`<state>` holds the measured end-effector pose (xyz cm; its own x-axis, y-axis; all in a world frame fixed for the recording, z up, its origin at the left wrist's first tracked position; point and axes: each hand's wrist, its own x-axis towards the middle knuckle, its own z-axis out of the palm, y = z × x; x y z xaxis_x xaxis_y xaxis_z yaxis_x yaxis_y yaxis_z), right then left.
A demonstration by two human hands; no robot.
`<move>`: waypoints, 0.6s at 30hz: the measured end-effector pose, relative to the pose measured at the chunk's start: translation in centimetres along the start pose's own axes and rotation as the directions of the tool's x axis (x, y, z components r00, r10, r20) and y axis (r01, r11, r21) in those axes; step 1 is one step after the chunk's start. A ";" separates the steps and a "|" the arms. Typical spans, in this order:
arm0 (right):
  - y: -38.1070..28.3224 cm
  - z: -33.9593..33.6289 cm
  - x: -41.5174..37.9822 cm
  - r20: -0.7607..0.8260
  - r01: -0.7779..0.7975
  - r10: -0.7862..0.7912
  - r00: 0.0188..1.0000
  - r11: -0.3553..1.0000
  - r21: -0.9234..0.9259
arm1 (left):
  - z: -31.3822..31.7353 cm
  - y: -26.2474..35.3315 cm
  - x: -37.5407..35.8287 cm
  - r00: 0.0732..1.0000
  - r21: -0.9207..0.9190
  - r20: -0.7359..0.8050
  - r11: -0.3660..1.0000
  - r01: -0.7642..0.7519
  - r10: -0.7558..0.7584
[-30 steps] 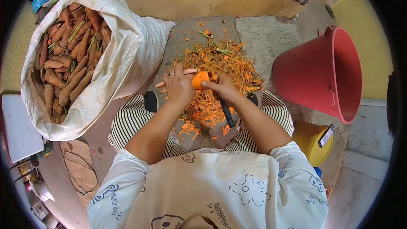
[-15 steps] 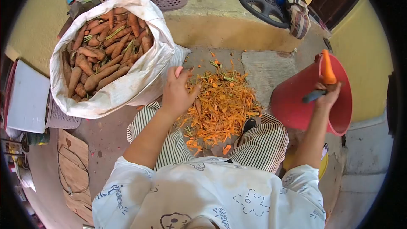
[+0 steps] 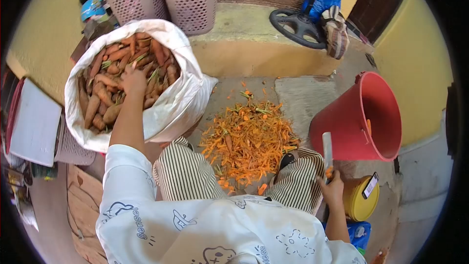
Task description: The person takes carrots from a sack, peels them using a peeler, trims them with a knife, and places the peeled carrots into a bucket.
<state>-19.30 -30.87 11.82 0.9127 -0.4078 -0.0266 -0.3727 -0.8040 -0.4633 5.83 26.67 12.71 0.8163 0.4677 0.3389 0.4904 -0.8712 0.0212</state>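
My left hand [image 3: 133, 79] is down in the white sack [image 3: 181, 49], touching the unpeeled carrots [image 3: 103, 95] with its fingers apart; I see no carrot lifted. By my right knee, my right hand [image 3: 333, 187] is closed round a knife [image 3: 327, 147], whose broad blade points up and away from me. A bit of orange shows where the blade meets the fingers. Between my feet lies a heap of orange carrot peelings [image 3: 251, 142]. The red bucket [image 3: 337, 122] leans tilted at the right, and an orange carrot [image 3: 369, 127] shows at its opening.
Plastic baskets [image 3: 189, 5] stand on a ledge [image 3: 254, 56] at the back, beside a black steering-wheel-shaped base [image 3: 295, 29]. A yellow-lidded tub [image 3: 364, 203] with a phone [image 3: 370, 186] on top is right of my right hand. A white board [image 3: 34, 122] leans at the left.
My left hand has moved from above the peelings into the sack. My right hand has come down from the bucket towards my knee, and the peeled carrot has left it; the knife stays.
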 end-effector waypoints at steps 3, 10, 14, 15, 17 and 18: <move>-0.5 1.2 -1.9 0.024 0.006 -0.002 1.000 0.986 -0.165 | 2.5 -0.3 1.8 0.986 -0.112 0.118 0.985 0.130 -0.116; -1.2 2.7 -0.8 -0.031 0.060 -0.074 0.997 0.938 -0.340 | 2.7 0.5 1.5 0.981 -0.206 -0.013 0.960 0.189 -0.196; 0.4 3.1 0.7 0.029 0.109 -0.105 0.994 0.935 -0.338 | -2.6 2.5 -0.5 0.958 -0.177 -0.285 0.979 -0.099 0.045; 0.3 2.8 1.2 0.083 0.097 -0.074 0.994 0.940 -0.328 | -4.2 3.3 -1.6 0.922 -0.192 -0.376 0.965 -0.180 0.097; -0.3 2.4 1.8 0.060 0.119 -0.104 0.993 0.914 -0.387 | -8.2 5.6 -4.4 0.842 -0.377 -0.520 0.845 -0.379 0.146; -1.1 2.2 1.6 -0.011 0.147 -0.170 0.985 0.880 -0.451 | -10.0 6.8 -6.2 0.774 -0.441 -0.612 0.741 -0.507 0.166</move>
<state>-17.01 -29.66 10.32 0.9609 -0.2698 0.0626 -0.2696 -0.9629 -0.0119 1.09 16.37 20.12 0.5262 0.1263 0.8409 -0.1854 -0.9481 0.2584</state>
